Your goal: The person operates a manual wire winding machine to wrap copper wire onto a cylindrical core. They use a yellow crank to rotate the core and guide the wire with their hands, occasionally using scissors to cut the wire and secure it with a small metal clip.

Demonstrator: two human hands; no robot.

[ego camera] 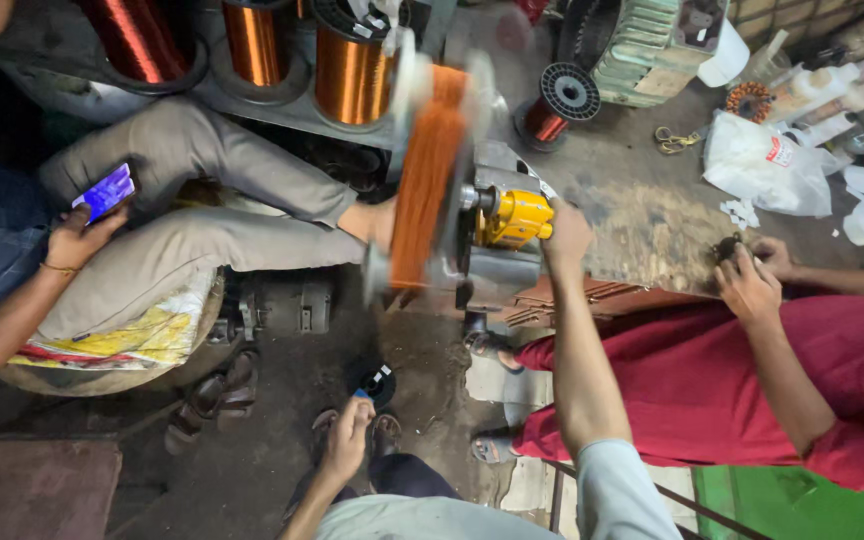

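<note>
Beside the blurred, spinning orange coil (430, 175), our right hand (565, 235) closes on the yellow winder body (517, 217), fingertips hidden behind it. Below the coil, our left hand (347, 435) curls loosely round a small black spool (372, 381), partly covering it.

Below me lies a dark, stained concrete floor (282, 400). Ahead stands a worn, scuffed workbench (642, 215); a grey metal shelf (252, 100) runs along the top. A green mat (802, 505) shows at the bottom right.
</note>
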